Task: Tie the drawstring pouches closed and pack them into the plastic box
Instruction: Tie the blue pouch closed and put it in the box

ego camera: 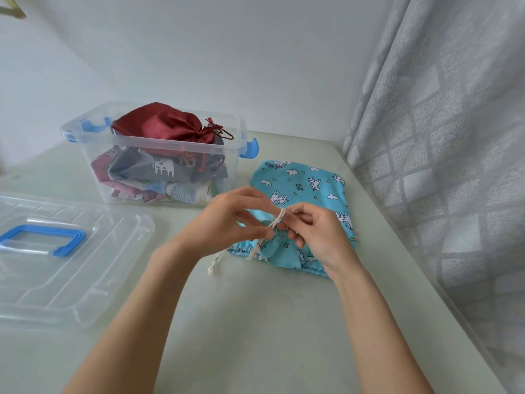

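A turquoise pouch (306,183) printed with clouds and white animals lies flat on the pale table, its gathered mouth toward me. Its cream drawstring (277,220) is looped over the mouth between my hands. My left hand (235,216) pinches the cord from the left and my right hand (315,234) pinches it from the right, fingers curled over the gathered cloth. A loose knotted cord end (213,265) trails on the table. The clear plastic box (93,155) with blue latches stands behind, holding several pouches with a dark red satin pouch (159,126) on top.
The box's clear lid (108,251) with a blue handle (45,240) lies on the table at the left. A grey patterned curtain (454,166) hangs along the table's right edge. A white wall rises behind the box.
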Tool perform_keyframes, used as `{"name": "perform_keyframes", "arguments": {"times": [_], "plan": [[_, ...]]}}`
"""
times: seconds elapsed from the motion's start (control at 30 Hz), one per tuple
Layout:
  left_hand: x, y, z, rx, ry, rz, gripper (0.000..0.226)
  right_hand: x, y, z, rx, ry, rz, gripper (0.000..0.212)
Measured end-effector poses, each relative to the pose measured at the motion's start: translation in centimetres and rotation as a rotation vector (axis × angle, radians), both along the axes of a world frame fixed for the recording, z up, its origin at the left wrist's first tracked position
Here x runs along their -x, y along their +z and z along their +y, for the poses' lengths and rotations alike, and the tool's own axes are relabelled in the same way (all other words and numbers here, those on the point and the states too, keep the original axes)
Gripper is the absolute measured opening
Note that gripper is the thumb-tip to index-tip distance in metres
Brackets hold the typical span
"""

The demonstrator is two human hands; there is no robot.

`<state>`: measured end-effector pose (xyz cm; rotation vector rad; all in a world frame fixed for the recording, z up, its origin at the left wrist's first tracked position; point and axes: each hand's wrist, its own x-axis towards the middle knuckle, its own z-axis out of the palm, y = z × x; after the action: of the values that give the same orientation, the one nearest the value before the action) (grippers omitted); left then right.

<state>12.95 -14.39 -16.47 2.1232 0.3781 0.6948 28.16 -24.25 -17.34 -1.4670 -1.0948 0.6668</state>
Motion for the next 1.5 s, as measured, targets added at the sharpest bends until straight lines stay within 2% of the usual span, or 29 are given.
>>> {"name": "perform_keyframes", "arguments": {"times": [0.17, 0.27, 0.4, 0.5, 0.57, 0.63, 0.73, 0.87, 1.2, 1.37, 1.5], "plan": [[-0.2, -0.3, 0.1, -0.115, 0.043, 0.091, 0.039, 0.2, 0.1, -0.1, 0.047, 0.119, 0.015, 0.012], [-0.3, -0.1, 0.0, -0.149, 0.031, 0.082, 0.042, 0.1, 0.4, -0.6, 0.045, 0.248, 0.011, 0.004], [-0.6, -0.4, -0.3, -0.237, 0.055, 0.042, 0.034, 0.4, 0.0, 0.0, 0.004, 0.111, -0.076, 0.020], [-0.6, -0.3, -0.8, -0.266, 0.169, -0.058, 0.010, 0.2, -0.3, 0.2, 0.010, 0.082, -0.102, 0.017], [-0.6, 0.2, -1.2, -0.168, 0.240, -0.201, 0.013, -0.1, -0.4, 0.0, 0.044, 0.084, -0.171, 0.017], [-0.4, 0.4, -1.0, -0.044, 0.320, -0.306, 0.012, -0.2, -0.2, -0.1, 0.055, 0.070, -0.159, 0.017], [-0.5, 0.0, -0.2, -0.099, 0.334, -0.184, 0.013, -0.2, 0.4, -0.5, 0.029, 0.052, -0.016, 0.011], [-1.3, -0.6, -0.7, -0.155, 0.205, -0.045, 0.011, -0.1, 0.6, -0.7, 0.017, 0.073, 0.005, 0.014], [-1.0, -0.3, -0.6, -0.124, 0.180, -0.030, 0.005, -0.4, 0.6, -0.8, 0.025, 0.126, -0.060, 0.017], [-1.3, -0.7, -0.6, -0.189, 0.298, -0.027, 0.006, -0.2, 0.1, -0.4, 0.027, 0.041, -0.050, 0.024], [-2.0, -1.3, -0.6, -0.040, 0.295, -0.084, 0.006, -0.1, -0.2, 0.0, 0.040, -0.024, 0.070, 0.014]]}}
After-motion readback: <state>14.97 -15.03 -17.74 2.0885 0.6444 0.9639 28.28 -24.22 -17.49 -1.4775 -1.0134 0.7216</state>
